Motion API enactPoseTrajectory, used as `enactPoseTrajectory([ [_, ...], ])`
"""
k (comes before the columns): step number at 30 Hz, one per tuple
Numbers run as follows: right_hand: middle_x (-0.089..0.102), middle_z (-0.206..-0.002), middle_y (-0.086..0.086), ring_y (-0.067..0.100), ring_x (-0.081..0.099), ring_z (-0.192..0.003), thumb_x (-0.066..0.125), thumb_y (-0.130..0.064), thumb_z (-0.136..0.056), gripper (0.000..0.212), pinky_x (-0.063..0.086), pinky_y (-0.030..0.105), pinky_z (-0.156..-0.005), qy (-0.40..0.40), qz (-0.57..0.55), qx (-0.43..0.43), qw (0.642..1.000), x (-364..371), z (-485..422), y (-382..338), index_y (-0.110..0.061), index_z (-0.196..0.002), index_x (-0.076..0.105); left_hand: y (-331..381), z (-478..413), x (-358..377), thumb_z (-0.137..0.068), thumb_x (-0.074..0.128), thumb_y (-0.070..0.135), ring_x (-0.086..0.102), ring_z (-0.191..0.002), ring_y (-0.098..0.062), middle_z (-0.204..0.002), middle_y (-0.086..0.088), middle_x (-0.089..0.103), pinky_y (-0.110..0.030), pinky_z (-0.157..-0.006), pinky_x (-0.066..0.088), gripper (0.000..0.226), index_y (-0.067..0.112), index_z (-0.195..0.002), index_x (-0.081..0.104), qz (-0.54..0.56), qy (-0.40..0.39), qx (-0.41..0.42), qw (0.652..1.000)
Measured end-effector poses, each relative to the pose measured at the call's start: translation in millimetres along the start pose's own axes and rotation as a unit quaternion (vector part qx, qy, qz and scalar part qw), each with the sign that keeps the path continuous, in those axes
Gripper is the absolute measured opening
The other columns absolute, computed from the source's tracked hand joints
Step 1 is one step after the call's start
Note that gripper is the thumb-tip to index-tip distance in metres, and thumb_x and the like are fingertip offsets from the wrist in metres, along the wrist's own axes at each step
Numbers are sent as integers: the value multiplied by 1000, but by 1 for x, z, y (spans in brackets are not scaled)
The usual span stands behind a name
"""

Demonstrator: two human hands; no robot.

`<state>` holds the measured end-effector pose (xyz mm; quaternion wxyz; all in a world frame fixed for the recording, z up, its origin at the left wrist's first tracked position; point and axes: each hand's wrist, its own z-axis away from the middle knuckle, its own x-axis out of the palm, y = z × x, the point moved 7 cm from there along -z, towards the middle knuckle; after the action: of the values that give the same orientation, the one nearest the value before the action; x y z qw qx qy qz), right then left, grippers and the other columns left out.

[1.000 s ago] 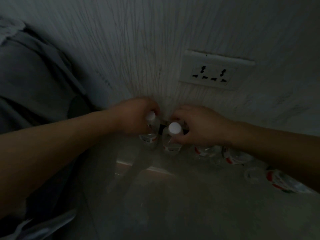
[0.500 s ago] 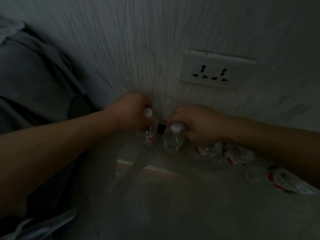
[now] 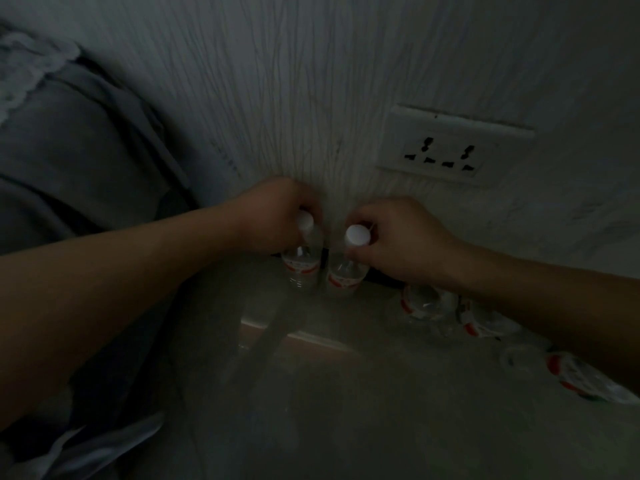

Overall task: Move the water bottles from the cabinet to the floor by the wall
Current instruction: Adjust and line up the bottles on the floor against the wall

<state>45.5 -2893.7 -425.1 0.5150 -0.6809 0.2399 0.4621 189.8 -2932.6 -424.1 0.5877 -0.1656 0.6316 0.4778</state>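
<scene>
1. A dim room is showing a pale wall with fine vertical wood-grain lines (image 3: 311,98) meeting a dull grey-beige floor (image 3: 346,393). A white rectangular double socket plate (image 3: 446,147) is sitting on the wall, up to the right of the hands.
2. The left hand (image 3: 273,216) is curling its fingers round the neck of the left clear plastic water bottle (image 3: 303,268). The left round white cap (image 3: 304,220) is poking out just below the knuckles.
3. The right hand (image 3: 398,244) is pinching the neck of the right clear plastic water bottle (image 3: 344,277) between thumb and curled fingers. The right round white cap (image 3: 358,234) is showing at the fingertips, facing up toward the camera.
4. Both bottles are standing upright at the foot of the wall, side by side with a narrow dark gap between them. Their bodies are hanging below the two grips. It is too dim to tell whether the bases are resting fully on the floor.
5. Each bottle is wearing a red-and-white label band around its middle. The writing on both is too dark and blurred to read.
6. The bodies are looking see-through and colourless, with rounded shoulders tapering to the caps.
7. Further clear plastic bottles with red-and-white labels (image 3: 426,303) are trailing along the floor to the right, partly under the right forearm.
8. A mass of grey fabric (image 3: 69,150) is filling the left side, and a crumpled white sheet (image 3: 104,441) is lying at the bottom left.
</scene>
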Motion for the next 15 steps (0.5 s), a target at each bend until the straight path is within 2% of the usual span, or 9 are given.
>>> enactPoseTrajectory([
  [6,69,-81,-7,6,61,-73,73,-29,-76,15,49,30,-66,19,-8,13,1000,2,-7,-1,-19,-87,71,-2,-1,-1,-80,63,11,61,-87,-13,-96,2,67,-32,-79,50,20,18,-98,71,10,-3,7,1000],
  [11,65,-77,-9,4,57,-69,73,-32,-75,17,43,23,-59,15,-14,15,1000,7,-11,-4,-19,-85,70,-5,0,-1,-79,63,9,60,-82,-13,-92,1,67,-34,-75,52,18,16,-94,70,13,-19,-4,1000],
  [15,63,-76,-9,4,55,-68,72,-34,-77,17,41,25,-60,10,-16,12,1000,12,-13,-7,-20,-85,70,-9,0,1,-76,66,8,60,-87,-12,-95,5,65,-30,-75,50,23,22,-94,68,10,-29,-17,999],
])
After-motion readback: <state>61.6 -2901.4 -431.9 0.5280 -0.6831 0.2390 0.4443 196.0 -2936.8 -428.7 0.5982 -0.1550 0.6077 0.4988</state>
